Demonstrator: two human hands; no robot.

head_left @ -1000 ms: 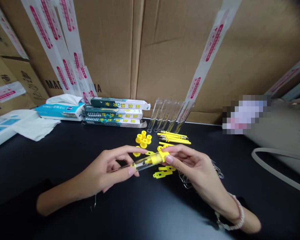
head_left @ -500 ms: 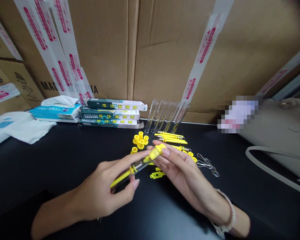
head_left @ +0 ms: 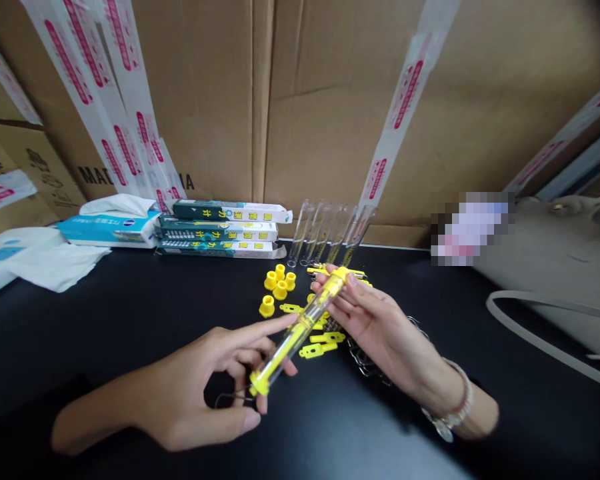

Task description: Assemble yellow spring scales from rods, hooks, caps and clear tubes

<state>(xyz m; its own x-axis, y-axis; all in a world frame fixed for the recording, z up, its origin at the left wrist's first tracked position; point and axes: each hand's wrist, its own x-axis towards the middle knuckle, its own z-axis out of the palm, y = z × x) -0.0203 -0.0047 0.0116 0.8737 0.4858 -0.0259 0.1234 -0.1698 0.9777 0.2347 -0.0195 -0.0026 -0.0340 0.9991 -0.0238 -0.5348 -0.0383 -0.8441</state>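
Observation:
A tubular spring scale (head_left: 291, 341), a clear tube with yellow parts inside and yellow ends, slants up to the right above the table. My right hand (head_left: 380, 317) pinches its upper yellow cap between thumb and fingers. Around the lower half, my left hand (head_left: 215, 377) is open: the index fingertip touches the tube, other fingers lie partly behind it, and the thumb stands apart. A thin wire hook (head_left: 225, 398) shows at the lower end, near the left fingers. Yellow flat pieces (head_left: 316, 350) lie on the table beyond the tube, partly hidden by my right hand.
Several yellow caps (head_left: 267, 307) sit left of the flat pieces. Clear tubes (head_left: 325, 233) stand behind, beside stacked printed boxes (head_left: 220, 231) and a tissue pack (head_left: 113, 227). Wire hooks (head_left: 365, 363) lie under my right hand. A grey bag (head_left: 555, 267) is at right; cardboard (head_left: 310, 133) walls the back.
The spring scale's lower end has come out of my left hand's grip, and its tube and hook now show. My left fingers have loosened; the right hand has risen slightly with the cap.

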